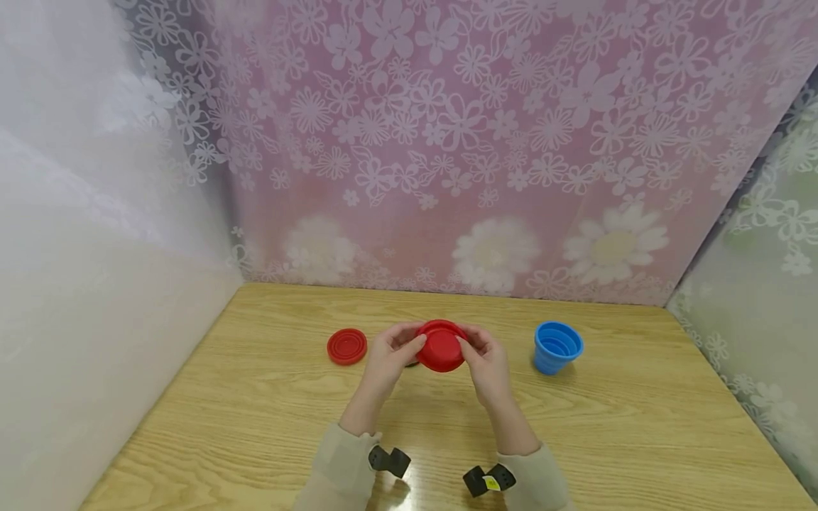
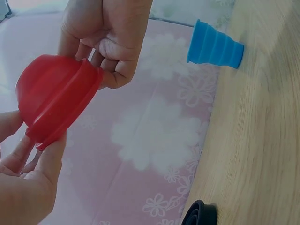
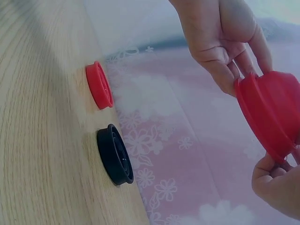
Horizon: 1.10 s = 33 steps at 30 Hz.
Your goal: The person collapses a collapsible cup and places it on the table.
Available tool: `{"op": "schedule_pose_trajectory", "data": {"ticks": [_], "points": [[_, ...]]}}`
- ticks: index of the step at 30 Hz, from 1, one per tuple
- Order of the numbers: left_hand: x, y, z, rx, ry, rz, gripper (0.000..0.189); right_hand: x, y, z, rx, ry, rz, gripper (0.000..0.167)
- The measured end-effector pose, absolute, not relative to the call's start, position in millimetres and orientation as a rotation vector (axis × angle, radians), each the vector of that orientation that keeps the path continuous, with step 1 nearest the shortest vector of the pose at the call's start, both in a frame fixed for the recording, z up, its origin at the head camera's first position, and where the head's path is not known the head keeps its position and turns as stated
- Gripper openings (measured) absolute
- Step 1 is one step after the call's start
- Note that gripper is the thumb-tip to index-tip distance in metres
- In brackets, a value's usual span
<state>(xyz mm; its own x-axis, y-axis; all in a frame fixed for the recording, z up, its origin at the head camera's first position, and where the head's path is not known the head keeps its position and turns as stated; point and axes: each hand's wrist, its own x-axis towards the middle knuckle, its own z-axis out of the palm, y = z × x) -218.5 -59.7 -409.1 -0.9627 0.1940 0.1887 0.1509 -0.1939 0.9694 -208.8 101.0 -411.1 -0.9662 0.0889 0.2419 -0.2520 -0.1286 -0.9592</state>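
Both hands hold a red collapsible cup (image 1: 442,348) between them, raised over the table and tilted. My left hand (image 1: 385,356) grips its left side, with the thumb on the face toward me. On the opposite side my right hand (image 1: 491,365) pinches the rim, thumb likewise in front. In the left wrist view the red cup's stepped wall bulges out partway. A black collapsed cup (image 3: 114,154) lies on the table beyond the hands, mostly hidden in the head view. Left of the left hand lies a second red cup (image 1: 347,346), pressed flat.
A blue collapsible cup (image 1: 557,348), fully extended, stands upright on the wooden table (image 1: 243,426) to the right. Flower-patterned curtains (image 1: 409,177) hang behind the table and along its sides.
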Motion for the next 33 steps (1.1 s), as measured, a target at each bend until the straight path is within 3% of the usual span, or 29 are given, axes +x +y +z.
{"op": "schedule_pose_trajectory", "data": {"ticks": [8, 20, 33], "points": [[-221, -59, -413, 0.493, 1.854, 2.358, 0.034, -208, 101, -408, 0.153, -1.869, 2.204, 0.024], [-207, -54, -393, 0.539, 2.205, 2.280, 0.027, -208, 98, -409, 0.156, -1.896, 2.186, 0.023], [-220, -56, -408, 0.336, 2.132, 2.476, 0.026, -206, 101, -406, 0.299, -1.948, 2.310, 0.035]]}}
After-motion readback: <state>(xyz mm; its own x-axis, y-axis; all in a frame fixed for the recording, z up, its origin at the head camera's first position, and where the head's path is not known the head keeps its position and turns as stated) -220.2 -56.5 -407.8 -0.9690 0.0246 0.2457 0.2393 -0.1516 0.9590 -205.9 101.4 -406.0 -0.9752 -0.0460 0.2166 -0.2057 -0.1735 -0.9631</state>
